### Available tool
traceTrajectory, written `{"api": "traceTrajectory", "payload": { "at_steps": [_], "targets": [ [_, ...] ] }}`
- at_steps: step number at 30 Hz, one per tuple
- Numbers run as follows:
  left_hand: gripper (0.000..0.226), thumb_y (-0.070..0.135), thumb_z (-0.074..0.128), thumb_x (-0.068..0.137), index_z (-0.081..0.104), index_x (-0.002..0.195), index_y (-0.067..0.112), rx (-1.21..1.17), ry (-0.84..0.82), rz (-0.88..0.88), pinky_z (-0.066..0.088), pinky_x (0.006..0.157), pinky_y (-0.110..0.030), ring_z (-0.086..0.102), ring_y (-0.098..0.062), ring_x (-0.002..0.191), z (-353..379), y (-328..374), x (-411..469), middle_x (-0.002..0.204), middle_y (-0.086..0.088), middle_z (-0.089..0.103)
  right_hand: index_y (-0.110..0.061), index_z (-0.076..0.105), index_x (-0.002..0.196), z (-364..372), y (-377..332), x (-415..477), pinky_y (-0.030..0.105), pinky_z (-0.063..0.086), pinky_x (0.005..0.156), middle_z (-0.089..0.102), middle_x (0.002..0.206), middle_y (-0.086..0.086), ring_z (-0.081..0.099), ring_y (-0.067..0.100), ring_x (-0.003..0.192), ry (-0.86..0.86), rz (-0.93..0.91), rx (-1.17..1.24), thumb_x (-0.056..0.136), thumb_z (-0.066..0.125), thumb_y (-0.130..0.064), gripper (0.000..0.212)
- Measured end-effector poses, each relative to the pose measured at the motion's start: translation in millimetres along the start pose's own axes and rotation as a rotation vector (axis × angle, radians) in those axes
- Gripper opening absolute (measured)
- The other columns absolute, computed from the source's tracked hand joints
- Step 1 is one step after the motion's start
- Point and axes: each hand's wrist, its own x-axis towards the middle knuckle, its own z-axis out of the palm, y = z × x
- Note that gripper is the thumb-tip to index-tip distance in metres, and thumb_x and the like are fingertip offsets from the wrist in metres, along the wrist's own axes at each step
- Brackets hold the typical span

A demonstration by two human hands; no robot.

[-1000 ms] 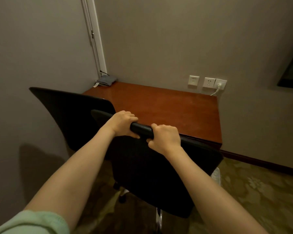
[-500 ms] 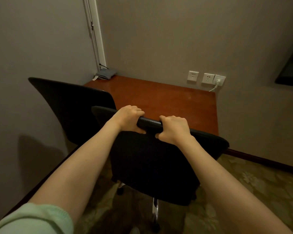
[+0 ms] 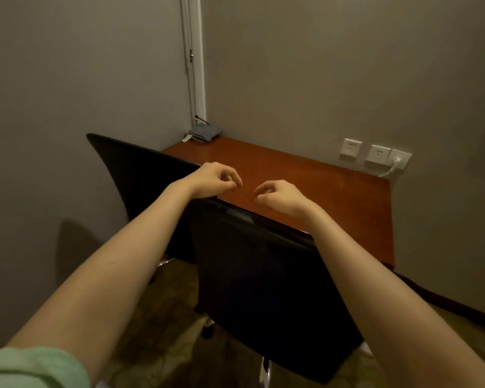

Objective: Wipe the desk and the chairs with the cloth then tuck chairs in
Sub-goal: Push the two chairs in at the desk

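Observation:
A reddish-brown wooden desk (image 3: 314, 180) stands in the room's corner. A black chair (image 3: 263, 278) has its backrest against the desk's front edge. A second black chair (image 3: 140, 177) sits to its left, also at the desk. My left hand (image 3: 212, 180) and my right hand (image 3: 280, 197) hover just above the near chair's top edge, fingers loosely curled and holding nothing. A folded grey-blue cloth (image 3: 203, 133) lies at the desk's far left corner.
Walls close in on the left and behind the desk. White wall sockets (image 3: 375, 155) with a plugged white cable are above the desk's right end. A white pipe (image 3: 193, 57) runs up the corner. Patterned carpet (image 3: 157, 317) covers the floor.
Both hands let go of the near chair's backrest top and lifted off it. The chair has moved forward against the desk, and the view has come closer.

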Motion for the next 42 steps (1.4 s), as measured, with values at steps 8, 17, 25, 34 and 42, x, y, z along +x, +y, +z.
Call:
{"api": "traceTrajectory", "payload": {
  "at_steps": [8, 17, 25, 34, 42],
  "targets": [
    [0.03, 0.006, 0.049, 0.089, 0.065, 0.103, 0.027, 0.153, 0.099, -0.096, 0.05, 0.088, -0.031, 0.059, -0.013, 0.097, -57, -94, 32, 0.102, 0.004, 0.064, -0.016, 0.059, 0.119, 38, -52, 111, 0.024, 0.042, 0.062, 0.058, 0.111, 0.002, 0.052, 0.016, 0.09, -0.006, 0.011, 0.006, 0.093, 0.052, -0.018, 0.027],
    [0.063, 0.012, 0.063, 0.083, 0.035, 0.139, 0.023, 0.517, 0.143, -0.189, 0.035, 0.104, -0.039, 0.04, -0.027, 0.125, -95, -208, 80, 0.137, -0.008, 0.04, -0.014, 0.041, 0.136, 88, -96, 233, 0.035, 0.044, 0.093, 0.044, 0.139, 0.009, 0.047, 0.026, 0.12, -0.083, 0.058, -0.196, 0.09, 0.058, -0.025, 0.051],
    [0.084, 0.033, 0.078, 0.071, 0.032, 0.141, 0.025, 0.79, -0.05, -0.188, 0.033, 0.102, -0.039, 0.04, -0.026, 0.127, -113, -258, 143, 0.138, -0.005, 0.04, -0.015, 0.047, 0.129, 111, -124, 316, 0.039, 0.049, 0.09, 0.053, 0.12, 0.006, 0.054, 0.025, 0.107, -0.354, 0.105, -0.529, 0.076, 0.073, -0.038, 0.063],
    [0.036, 0.039, 0.07, 0.075, 0.055, 0.106, 0.03, 0.722, -0.357, 0.062, 0.05, 0.072, -0.032, 0.058, -0.016, 0.085, -146, -280, 168, 0.094, 0.007, 0.06, -0.014, 0.057, 0.094, 135, -173, 352, 0.029, 0.05, 0.065, 0.056, 0.082, 0.005, 0.056, 0.019, 0.07, -0.358, 0.111, -0.649, 0.075, 0.072, -0.022, 0.026],
    [0.032, 0.038, 0.064, 0.078, 0.058, 0.103, 0.02, 0.884, -0.31, 0.205, 0.047, 0.071, -0.033, 0.058, -0.023, 0.09, -186, -335, 160, 0.097, -0.001, 0.059, -0.003, 0.061, 0.09, 159, -175, 337, 0.029, 0.039, 0.051, 0.051, 0.073, 0.007, 0.049, 0.02, 0.061, -0.136, 0.173, -0.586, 0.084, 0.065, -0.015, 0.013]
  ]
}}
